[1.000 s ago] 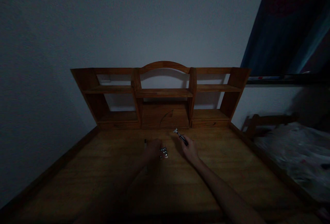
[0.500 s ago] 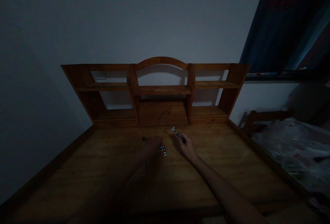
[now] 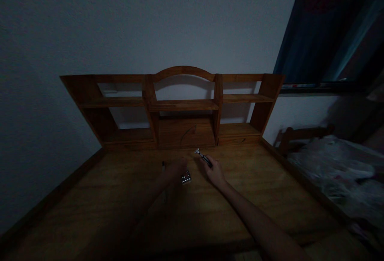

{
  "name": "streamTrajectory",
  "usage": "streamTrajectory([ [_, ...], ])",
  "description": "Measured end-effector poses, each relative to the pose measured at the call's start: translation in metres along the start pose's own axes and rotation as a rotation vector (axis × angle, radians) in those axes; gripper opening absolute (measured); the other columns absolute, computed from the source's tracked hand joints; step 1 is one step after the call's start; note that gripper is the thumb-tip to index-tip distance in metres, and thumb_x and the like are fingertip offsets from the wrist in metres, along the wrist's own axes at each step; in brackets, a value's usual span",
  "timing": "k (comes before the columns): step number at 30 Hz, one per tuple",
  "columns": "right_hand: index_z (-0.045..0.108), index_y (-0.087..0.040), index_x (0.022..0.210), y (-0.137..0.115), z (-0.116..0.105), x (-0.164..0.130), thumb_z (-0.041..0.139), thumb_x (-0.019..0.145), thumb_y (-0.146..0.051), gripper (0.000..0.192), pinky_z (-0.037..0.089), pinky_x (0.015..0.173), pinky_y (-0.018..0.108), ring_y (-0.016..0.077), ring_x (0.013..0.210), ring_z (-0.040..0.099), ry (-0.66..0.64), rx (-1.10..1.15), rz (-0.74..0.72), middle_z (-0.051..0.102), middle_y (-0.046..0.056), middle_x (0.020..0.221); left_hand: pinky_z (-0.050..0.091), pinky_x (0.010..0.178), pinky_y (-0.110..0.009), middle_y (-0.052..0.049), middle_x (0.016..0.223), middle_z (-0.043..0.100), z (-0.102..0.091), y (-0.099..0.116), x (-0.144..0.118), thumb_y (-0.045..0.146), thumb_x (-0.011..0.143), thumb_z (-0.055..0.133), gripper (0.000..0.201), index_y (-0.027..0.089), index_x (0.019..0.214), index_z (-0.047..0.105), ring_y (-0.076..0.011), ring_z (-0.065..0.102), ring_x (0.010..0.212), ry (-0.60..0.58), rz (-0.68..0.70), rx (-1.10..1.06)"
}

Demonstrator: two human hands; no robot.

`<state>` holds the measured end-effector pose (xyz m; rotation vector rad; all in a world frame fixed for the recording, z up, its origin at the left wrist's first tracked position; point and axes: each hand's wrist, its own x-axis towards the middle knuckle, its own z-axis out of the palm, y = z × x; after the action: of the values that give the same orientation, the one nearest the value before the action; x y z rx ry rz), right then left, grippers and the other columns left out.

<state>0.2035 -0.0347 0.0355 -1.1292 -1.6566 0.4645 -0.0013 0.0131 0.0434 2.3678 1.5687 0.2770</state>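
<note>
The room is dim. My right hand (image 3: 215, 173) holds a thin dark tool with a shiny metal tip (image 3: 201, 155), pointing up and to the left over the wooden desk (image 3: 270, 189). My left hand (image 3: 175, 171) rests on the desk with its fingers on a small dark block with pale dots (image 3: 186, 178). The two hands are a short way apart near the desk's back middle. A thin dark stick (image 3: 163, 166) lies just left of my left hand.
A wooden shelf unit (image 3: 183, 107) with empty compartments stands at the back of the desk against a pale wall. A raised wooden rim runs along the desk's sides. At the right are a bed with light bedding (image 3: 336, 173) and a dark curtain (image 3: 336, 29).
The view has drifted, so the desk and hands sit slightly further left in the picture. Both hands keep their holds and barely move relative to the desk.
</note>
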Motion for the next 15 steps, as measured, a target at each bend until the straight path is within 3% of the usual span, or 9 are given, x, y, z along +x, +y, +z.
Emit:
streamTrajectory([
  [8, 0.062, -0.019, 0.085, -0.001, 0.0, -0.001, 0.046, 0.091, -0.038, 0.026, 0.036, 0.057, 0.022, 0.0149, 0.061, 0.055, -0.007, 0.01, -0.011, 0.061, 0.0, 0.069, 0.038, 0.086, -0.033, -0.008, 0.094, 0.062, -0.004, 0.006, -0.015, 0.018, 0.073, 0.058, 0.01, 0.016, 0.082, 0.059, -0.0225, 0.053, 0.093, 0.053, -0.008, 0.039],
  [15, 0.062, -0.019, 0.086, -0.001, -0.001, -0.001, 0.045, 0.091, -0.04, 0.027, 0.037, 0.057, 0.022, 0.0158, 0.062, 0.057, -0.012, -0.018, -0.009, 0.062, 0.001, 0.07, 0.043, 0.074, -0.029, -0.005, 0.089, 0.065, 0.006, -0.011, -0.016, 0.025, 0.071, 0.064, 0.014, 0.015, 0.08, 0.064, -0.0201, 0.058, 0.085, 0.089, -0.108, -0.07],
])
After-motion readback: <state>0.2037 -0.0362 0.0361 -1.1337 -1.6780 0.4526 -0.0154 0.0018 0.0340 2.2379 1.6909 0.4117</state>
